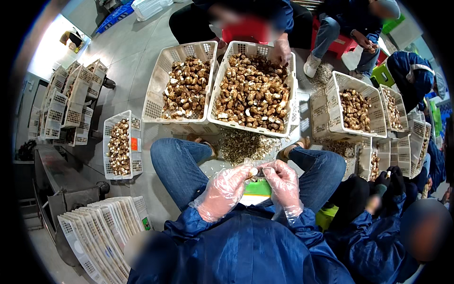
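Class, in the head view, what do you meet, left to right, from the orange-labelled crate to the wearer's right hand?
Orange-labelled crate → left knee → gloved left hand → small whitish piece → gloved right hand

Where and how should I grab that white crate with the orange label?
Probably best to take the white crate by its two short end rims, from above: it stands upright, open-topped and longer than wide, with nothing visible covering those rims.

A food-processing workroom, by the look of it. Ahead of the left hand (221, 191), crates (152, 97) heaped with mushrooms (255, 92) stand above a tiled floor (120, 85) strewn with trimmings (248, 146). Co-workers (364, 241) in blue sit right of the right hand (283, 184).
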A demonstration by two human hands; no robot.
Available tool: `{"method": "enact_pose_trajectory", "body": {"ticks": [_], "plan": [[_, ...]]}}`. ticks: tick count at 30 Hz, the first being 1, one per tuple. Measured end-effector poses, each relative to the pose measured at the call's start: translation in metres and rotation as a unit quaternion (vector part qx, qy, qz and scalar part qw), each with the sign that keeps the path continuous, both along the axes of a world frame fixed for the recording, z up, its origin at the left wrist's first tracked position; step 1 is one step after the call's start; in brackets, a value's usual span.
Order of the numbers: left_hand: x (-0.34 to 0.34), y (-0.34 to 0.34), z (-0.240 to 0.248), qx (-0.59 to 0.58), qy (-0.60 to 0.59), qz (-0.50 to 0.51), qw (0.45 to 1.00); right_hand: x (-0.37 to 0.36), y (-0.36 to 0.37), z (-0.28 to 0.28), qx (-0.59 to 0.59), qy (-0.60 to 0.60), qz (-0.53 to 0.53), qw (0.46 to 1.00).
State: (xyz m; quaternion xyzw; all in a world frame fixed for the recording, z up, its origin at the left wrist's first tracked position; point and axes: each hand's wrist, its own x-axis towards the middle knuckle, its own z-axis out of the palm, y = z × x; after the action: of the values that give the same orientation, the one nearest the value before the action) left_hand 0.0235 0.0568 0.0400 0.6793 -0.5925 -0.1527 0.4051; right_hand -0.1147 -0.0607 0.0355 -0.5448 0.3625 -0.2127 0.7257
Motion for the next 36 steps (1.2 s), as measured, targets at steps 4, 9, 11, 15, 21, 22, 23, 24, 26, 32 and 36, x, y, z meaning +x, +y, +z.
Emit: {"method": "enact_pose_trajectory", "body": {"ticks": [4, 9, 11, 15, 21, 22, 23, 24, 26, 32, 36], "plan": [[-0.001, 0.0, -0.009, 0.02, -0.041, 0.019, 0.999, -0.001, -0.005, -0.011, -0.111, -0.014, 0.066, 0.992], [0.001, -0.004, -0.008, 0.05, -0.088, 0.025, 0.995, -0.001, -0.008, -0.018, 0.194, -0.102, -0.025, 0.975], [0.002, -0.005, -0.011, 0.079, -0.06, 0.021, 0.995, -0.001, -0.011, -0.033, 0.085, -0.063, 0.058, 0.993], [0.015, -0.01, -0.043, 0.093, 0.372, 0.009, 0.923, 0.002, -0.017, -0.058, 0.307, -0.145, -0.033, 0.94], [0.136, -0.057, -0.092, -0.048, 0.793, 0.171, 0.583, -0.013, -0.038, -0.124, 0.418, -0.2, -0.038, 0.885], [0.161, -0.059, -0.097, -0.078, 0.799, 0.19, 0.565, -0.015, -0.04, -0.134, 0.415, -0.183, -0.054, 0.89], [0.181, -0.064, -0.104, -0.11, 0.804, 0.208, 0.546, -0.016, -0.041, -0.14, 0.411, -0.166, -0.068, 0.894], [0.193, -0.082, -0.116, -0.103, 0.782, 0.247, 0.563, -0.015, -0.041, -0.133, 0.403, -0.163, -0.1, 0.895], [0.186, -0.119, -0.126, -0.037, 0.706, 0.297, 0.643, -0.02, -0.045, -0.156, 0.387, -0.158, -0.104, 0.902], [0.157, -0.234, -0.176, 0.159, 0.425, 0.164, 0.876, -0.01, -0.043, -0.175, 0.362, -0.097, -0.099, 0.922], [0.132, -0.291, -0.191, 0.356, 0.02, 0.192, 0.915, -0.013, -0.039, -0.184, 0.375, -0.125, -0.088, 0.914]]}}
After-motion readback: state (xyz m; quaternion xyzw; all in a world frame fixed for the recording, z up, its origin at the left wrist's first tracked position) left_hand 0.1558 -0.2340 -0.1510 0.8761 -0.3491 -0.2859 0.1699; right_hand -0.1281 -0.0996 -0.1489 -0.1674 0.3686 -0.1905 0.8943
